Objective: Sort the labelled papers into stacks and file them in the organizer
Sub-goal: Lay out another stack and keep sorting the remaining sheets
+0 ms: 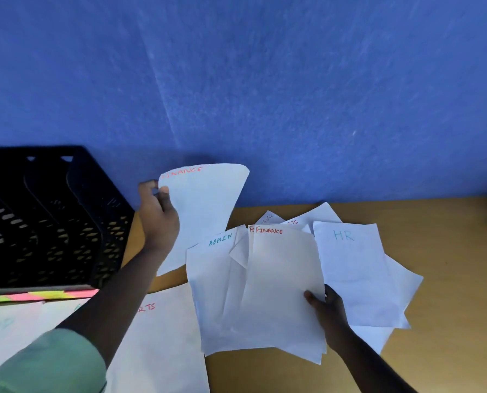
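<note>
My left hand (158,217) pinches the top left corner of a white sheet marked FINANCE (205,205) in red and holds it upright beside the black organizer (47,219). My right hand (326,310) grips the right edge of a fanned bundle of sheets (268,293); its top sheet reads FINANCE and one behind reads ADMIN (219,240). A sheet marked HR (350,268) lies on the wooden table to the right, over several more sheets. Near my left arm lies a sheet ending in "RTS" (163,341), and a faintly lettered one (7,327) at the far left.
The organizer has several slanted slots and stands at the left on pink and green sticky labels (38,295). A blue wall (265,95) rises right behind the table. Bare wooden tabletop (449,251) shows at the right.
</note>
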